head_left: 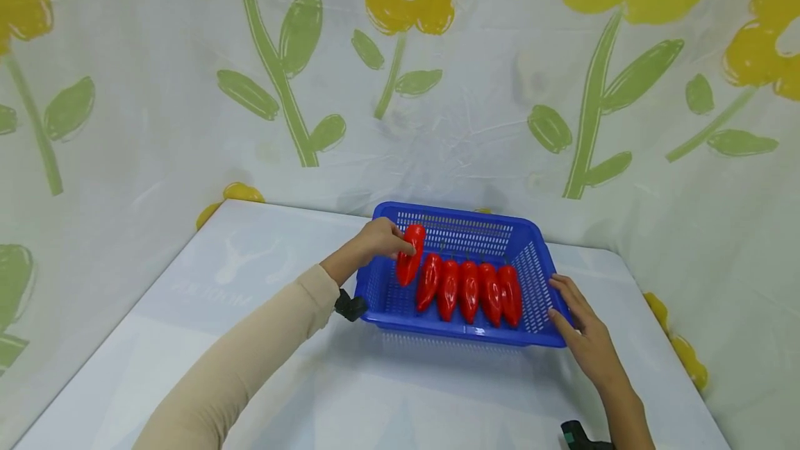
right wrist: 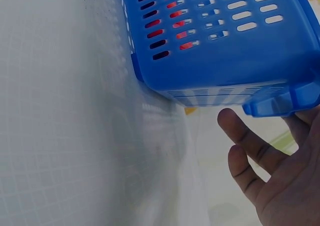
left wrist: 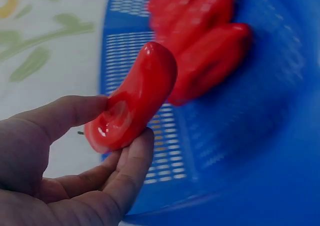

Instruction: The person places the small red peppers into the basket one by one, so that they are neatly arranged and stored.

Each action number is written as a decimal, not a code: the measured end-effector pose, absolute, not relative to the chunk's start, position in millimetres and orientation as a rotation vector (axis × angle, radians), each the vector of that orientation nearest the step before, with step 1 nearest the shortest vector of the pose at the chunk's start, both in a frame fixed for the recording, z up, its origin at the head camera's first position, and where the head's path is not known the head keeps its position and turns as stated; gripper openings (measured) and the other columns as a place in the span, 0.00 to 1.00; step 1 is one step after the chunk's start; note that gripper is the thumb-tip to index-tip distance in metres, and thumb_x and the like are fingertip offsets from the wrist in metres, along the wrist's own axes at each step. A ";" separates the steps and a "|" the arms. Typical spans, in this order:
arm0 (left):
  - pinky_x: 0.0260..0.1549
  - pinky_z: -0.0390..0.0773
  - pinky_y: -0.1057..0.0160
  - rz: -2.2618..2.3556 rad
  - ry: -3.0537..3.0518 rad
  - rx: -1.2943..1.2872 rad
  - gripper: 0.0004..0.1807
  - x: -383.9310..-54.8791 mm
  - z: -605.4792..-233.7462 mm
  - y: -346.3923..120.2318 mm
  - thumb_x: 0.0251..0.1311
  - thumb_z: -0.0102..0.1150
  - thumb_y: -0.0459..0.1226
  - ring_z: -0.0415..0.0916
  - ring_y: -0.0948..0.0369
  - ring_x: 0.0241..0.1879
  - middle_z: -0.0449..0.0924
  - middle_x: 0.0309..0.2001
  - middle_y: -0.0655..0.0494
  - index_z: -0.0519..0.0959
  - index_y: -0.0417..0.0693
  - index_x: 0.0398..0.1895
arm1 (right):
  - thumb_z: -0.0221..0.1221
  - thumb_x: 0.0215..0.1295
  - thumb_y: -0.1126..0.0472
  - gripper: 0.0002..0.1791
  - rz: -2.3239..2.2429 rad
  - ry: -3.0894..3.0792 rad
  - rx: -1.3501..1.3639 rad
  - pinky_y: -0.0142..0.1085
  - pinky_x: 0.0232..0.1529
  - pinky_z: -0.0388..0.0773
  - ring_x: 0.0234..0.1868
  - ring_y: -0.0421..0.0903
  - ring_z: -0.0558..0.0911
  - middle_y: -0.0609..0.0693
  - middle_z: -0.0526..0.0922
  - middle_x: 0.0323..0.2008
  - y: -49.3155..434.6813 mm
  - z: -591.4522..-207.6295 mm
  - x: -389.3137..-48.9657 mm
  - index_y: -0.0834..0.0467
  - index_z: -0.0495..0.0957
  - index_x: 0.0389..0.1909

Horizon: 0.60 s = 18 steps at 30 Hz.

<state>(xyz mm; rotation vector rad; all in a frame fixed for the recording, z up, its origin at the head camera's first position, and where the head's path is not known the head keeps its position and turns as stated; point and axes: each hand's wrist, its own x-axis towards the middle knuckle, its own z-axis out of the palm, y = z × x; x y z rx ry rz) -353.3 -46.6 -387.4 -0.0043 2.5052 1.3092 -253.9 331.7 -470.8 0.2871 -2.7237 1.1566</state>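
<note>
My left hand [head_left: 384, 238] pinches a glossy red pepper [head_left: 409, 271] over the left end of a blue plastic basket [head_left: 437, 330]. In the left wrist view, the thumb lies on one side of this pepper [left wrist: 147, 83] and the fingers on the other, with a thin dark stem by the thumb. More red peppers [head_left: 469, 290] lie side by side in the basket, their narrow ends toward me. At the basket's right rim, my right hand [head_left: 587, 342] rests with thumb and fingers spread. Two of its fingers [right wrist: 255, 148] extend loosely below the rim in the right wrist view.
The basket stands on a white table [head_left: 250, 290] near its back edge. Behind and around the table hangs a white curtain [head_left: 462, 89] printed with yellow flowers and green leaves. The basket's walls have rows of slots.
</note>
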 end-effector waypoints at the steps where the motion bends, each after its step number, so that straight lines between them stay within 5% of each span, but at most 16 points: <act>1: 0.48 0.83 0.56 1.300 2.502 -0.014 0.20 -354.0 -388.6 -44.9 0.56 0.71 0.37 0.85 0.49 0.44 0.82 0.43 0.44 0.80 0.32 0.48 | 0.53 0.76 0.52 0.33 1.159 -2.724 0.287 0.69 0.57 0.66 0.73 0.69 0.57 0.54 0.53 0.78 331.6 -470.9 -254.3 0.47 0.56 0.78; 6: 0.46 0.84 0.57 1.273 2.495 -0.085 0.14 -358.2 -392.5 -37.4 0.55 0.73 0.35 0.85 0.48 0.43 0.79 0.35 0.46 0.78 0.36 0.35 | 0.53 0.76 0.52 0.33 1.169 -2.722 0.288 0.69 0.57 0.66 0.73 0.68 0.56 0.54 0.53 0.78 331.0 -471.5 -255.6 0.47 0.56 0.78; 10: 0.36 0.84 0.64 1.155 2.563 -0.085 0.13 -361.6 -393.1 -32.9 0.54 0.73 0.36 0.85 0.49 0.39 0.78 0.27 0.49 0.76 0.39 0.28 | 0.53 0.76 0.51 0.33 1.162 -2.731 0.284 0.69 0.57 0.65 0.74 0.68 0.56 0.55 0.53 0.78 331.0 -472.1 -255.8 0.47 0.56 0.78; 18: 0.45 0.84 0.56 1.090 2.591 -0.081 0.25 -362.7 -394.0 -22.5 0.53 0.71 0.34 0.82 0.50 0.39 0.77 0.38 0.45 0.73 0.31 0.51 | 0.51 0.77 0.52 0.32 1.167 -2.727 0.294 0.70 0.58 0.64 0.74 0.68 0.55 0.54 0.53 0.78 331.8 -472.1 -255.2 0.48 0.56 0.79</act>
